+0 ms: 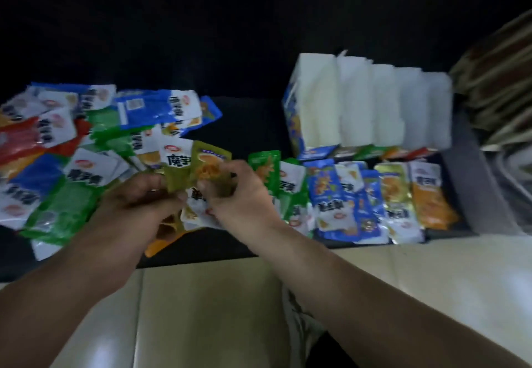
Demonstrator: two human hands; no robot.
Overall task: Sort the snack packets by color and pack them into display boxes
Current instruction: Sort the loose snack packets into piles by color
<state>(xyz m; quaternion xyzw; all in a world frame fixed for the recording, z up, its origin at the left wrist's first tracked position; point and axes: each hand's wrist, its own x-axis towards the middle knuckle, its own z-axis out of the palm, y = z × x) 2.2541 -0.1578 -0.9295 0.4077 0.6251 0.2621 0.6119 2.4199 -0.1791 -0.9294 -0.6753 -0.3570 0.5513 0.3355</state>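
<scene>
Starting nearest, we recorded glossy pale floor tiles point(201, 310) beneath two bare forearms, both cut off by the frame edge. The left hand point(144, 195) and right hand point(239, 195) each pinched an olive-green packet point(208, 163) with curled fingers. Blur hid whether they held one packet or two. To the left a loose pile point(72, 149) of crinkled foil packets lay on the dark surface point(253, 126), too jumbled to count. To the right we counted four flat rows: green row point(266, 169), blue row point(328, 192), gold row point(393, 192) and orange row point(431, 198). Behind these stood five white display boxes point(374, 103), upright and side by side, their edges smeared.
</scene>
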